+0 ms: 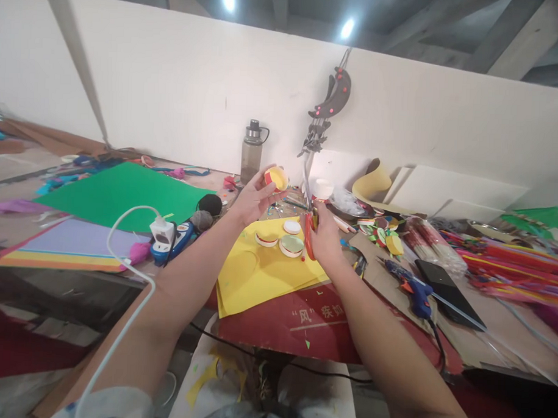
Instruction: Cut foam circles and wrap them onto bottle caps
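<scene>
While the left hand (254,200) pinched a small shallow round cup with a yellow inside and a red-and-white side (277,178) between thumb and fingers, the right hand (326,232) gripped a pair of metal scissors with red-orange handles (310,234), blades pointing up and away from it. The cup was raised just left of the blades, with a gap between them. Below both hands, a yellow sheet (253,281) lay on a dark red board with white lettering (279,331); on it, left of the right hand, sat a small white disc (292,226) and a round pale-green-topped piece with a white side (291,246). A translucent grey bottle with a black lid (251,159) stood beyond the left hand. Right of the right hand lay a blue glue gun with an orange trigger (411,288).
</scene>
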